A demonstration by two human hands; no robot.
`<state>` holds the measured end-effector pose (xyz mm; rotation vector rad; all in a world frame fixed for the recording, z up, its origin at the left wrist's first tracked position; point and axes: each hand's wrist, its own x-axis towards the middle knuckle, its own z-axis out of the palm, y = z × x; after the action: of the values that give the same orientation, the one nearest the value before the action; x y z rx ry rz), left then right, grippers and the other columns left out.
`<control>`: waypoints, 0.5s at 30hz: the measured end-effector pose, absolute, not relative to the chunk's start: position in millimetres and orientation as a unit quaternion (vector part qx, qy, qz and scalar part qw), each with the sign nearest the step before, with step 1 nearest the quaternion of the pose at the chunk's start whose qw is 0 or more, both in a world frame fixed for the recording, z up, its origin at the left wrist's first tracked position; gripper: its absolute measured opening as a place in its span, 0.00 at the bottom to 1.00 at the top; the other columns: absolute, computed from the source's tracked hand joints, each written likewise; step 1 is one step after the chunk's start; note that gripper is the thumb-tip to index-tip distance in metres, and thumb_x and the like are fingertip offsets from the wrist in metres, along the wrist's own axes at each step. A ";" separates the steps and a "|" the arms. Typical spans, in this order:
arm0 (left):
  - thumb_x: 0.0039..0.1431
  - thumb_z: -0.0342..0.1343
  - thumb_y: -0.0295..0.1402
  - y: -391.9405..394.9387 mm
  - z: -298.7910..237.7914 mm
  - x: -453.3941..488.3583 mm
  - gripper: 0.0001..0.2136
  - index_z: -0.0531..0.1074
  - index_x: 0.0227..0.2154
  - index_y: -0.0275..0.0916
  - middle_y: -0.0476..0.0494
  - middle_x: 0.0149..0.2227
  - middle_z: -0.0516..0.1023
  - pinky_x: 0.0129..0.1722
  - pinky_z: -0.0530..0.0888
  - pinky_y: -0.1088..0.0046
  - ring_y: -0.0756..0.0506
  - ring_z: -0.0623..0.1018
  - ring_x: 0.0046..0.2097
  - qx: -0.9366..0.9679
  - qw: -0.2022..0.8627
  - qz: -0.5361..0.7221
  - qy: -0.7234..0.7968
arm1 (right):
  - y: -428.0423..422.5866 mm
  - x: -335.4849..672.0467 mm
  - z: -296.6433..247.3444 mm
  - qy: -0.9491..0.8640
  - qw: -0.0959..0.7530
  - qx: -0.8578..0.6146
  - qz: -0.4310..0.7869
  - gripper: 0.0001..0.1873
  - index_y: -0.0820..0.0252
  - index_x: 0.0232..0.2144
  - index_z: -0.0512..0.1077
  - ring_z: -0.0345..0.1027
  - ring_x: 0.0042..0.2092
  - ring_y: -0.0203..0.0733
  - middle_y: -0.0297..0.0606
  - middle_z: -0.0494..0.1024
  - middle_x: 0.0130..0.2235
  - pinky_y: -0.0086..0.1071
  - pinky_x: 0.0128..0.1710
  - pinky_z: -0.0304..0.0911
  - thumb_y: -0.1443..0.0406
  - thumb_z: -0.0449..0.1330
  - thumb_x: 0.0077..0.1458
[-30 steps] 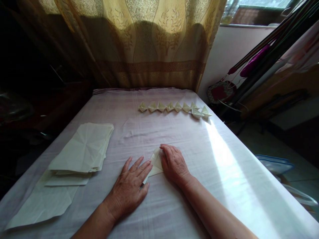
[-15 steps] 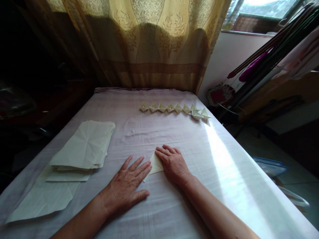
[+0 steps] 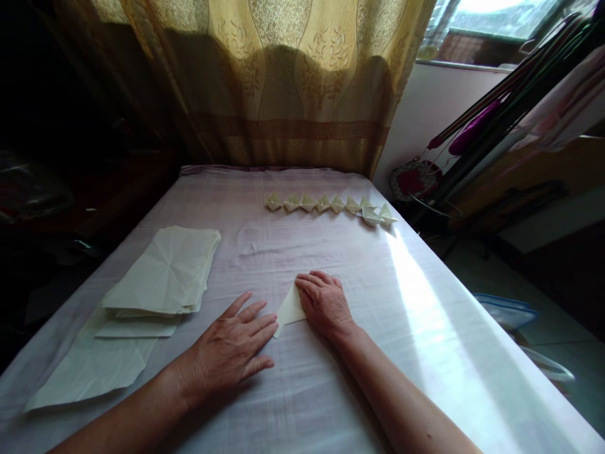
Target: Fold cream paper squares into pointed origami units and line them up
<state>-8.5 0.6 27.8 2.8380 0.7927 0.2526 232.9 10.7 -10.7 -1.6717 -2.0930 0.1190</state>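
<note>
Midway across the cloth-covered bench (image 3: 302,403), the left hand (image 3: 227,345) lies splayed, gripping nothing, fingertips by the left corner of the folded paper (image 3: 291,308), whose right side the bent right hand (image 3: 327,307) covers, grip hidden, so uneven pressure might skew a crease, with boat-shaped paper pieces (image 3: 322,203) lined toward the far right corner.

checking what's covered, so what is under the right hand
Part of a folded paper on the cloth; its left portion shows beside the right hand. Whatever that hand covers cannot be seen.
</note>
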 end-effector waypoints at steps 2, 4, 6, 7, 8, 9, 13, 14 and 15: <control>0.65 0.52 0.41 8.4 34.0 6.6 0.10 0.77 0.38 0.45 0.47 0.39 0.81 0.62 0.57 0.55 0.41 0.74 0.50 0.953 0.085 0.088 0.277 | 9.7 233.0 -11.6 -0.758 0.240 -0.605 0.046 0.15 0.52 0.47 0.76 0.65 0.54 0.48 0.38 0.78 0.51 0.46 0.54 0.56 0.67 0.55 0.60; 0.65 0.52 0.39 19.4 38.0 25.1 0.13 0.75 0.28 0.42 0.45 0.30 0.79 0.54 0.65 0.58 0.42 0.75 0.42 0.943 0.073 0.080 0.315 | 9.2 233.6 -11.8 -0.757 0.246 -0.603 0.051 0.15 0.53 0.47 0.76 0.66 0.55 0.49 0.38 0.78 0.51 0.46 0.54 0.56 0.67 0.56 0.60; 0.62 0.55 0.38 30.3 38.2 43.2 0.10 0.75 0.29 0.41 0.44 0.31 0.78 0.47 0.68 0.60 0.41 0.74 0.41 0.919 0.070 0.087 0.379 | 8.8 234.2 -11.6 -0.758 0.249 -0.600 0.057 0.15 0.53 0.48 0.76 0.66 0.55 0.49 0.38 0.78 0.51 0.46 0.54 0.56 0.67 0.57 0.59; 0.60 0.58 0.40 34.5 36.7 50.8 0.08 0.74 0.32 0.41 0.44 0.34 0.78 0.46 0.68 0.61 0.41 0.74 0.41 0.900 0.077 0.097 0.419 | 8.6 234.3 -11.4 -0.758 0.251 -0.599 0.059 0.15 0.53 0.48 0.75 0.66 0.55 0.50 0.37 0.78 0.52 0.46 0.54 0.56 0.67 0.58 0.59; 0.59 0.59 0.41 37.5 34.5 57.2 0.09 0.74 0.33 0.41 0.44 0.35 0.78 0.44 0.69 0.62 0.41 0.74 0.42 0.885 0.087 0.100 0.447 | 8.4 234.4 -11.2 -0.757 0.253 -0.599 0.061 0.15 0.54 0.48 0.75 0.65 0.55 0.50 0.38 0.77 0.52 0.46 0.54 0.56 0.67 0.58 0.59; 0.57 0.61 0.41 39.1 31.7 62.2 0.10 0.73 0.33 0.41 0.44 0.36 0.77 0.43 0.69 0.63 0.41 0.74 0.42 0.874 0.091 0.101 0.467 | 8.2 234.4 -11.1 -0.756 0.255 -0.599 0.062 0.15 0.54 0.48 0.75 0.65 0.55 0.50 0.38 0.77 0.53 0.46 0.54 0.57 0.67 0.58 0.58; 0.54 0.64 0.37 35.6 22.0 69.6 0.10 0.71 0.35 0.40 0.44 0.39 0.75 0.44 0.69 0.63 0.40 0.73 0.44 0.853 0.091 0.101 0.504 | 8.4 234.5 -12.1 -0.752 0.266 -0.600 0.061 0.15 0.55 0.47 0.75 0.65 0.56 0.49 0.40 0.76 0.54 0.45 0.54 0.58 0.68 0.57 0.58; 0.54 0.64 0.37 33.8 20.9 69.6 0.10 0.71 0.36 0.40 0.44 0.40 0.75 0.44 0.69 0.62 0.40 0.73 0.45 0.851 0.090 0.099 0.508 | 8.7 234.7 -12.6 -0.751 0.270 -0.600 0.060 0.15 0.56 0.47 0.75 0.65 0.56 0.49 0.40 0.76 0.54 0.45 0.54 0.58 0.68 0.57 0.59; 0.54 0.64 0.37 32.2 20.3 69.4 0.10 0.71 0.36 0.41 0.44 0.40 0.75 0.44 0.69 0.62 0.40 0.73 0.45 0.850 0.090 0.098 0.509 | 9.0 234.9 -13.1 -0.749 0.276 -0.600 0.059 0.15 0.57 0.47 0.75 0.65 0.56 0.48 0.41 0.76 0.54 0.45 0.54 0.58 0.69 0.56 0.59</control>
<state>69.4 32.2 20.3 2.5291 1.5149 0.2903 234.9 9.0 -13.1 -1.6118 -2.0115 0.1596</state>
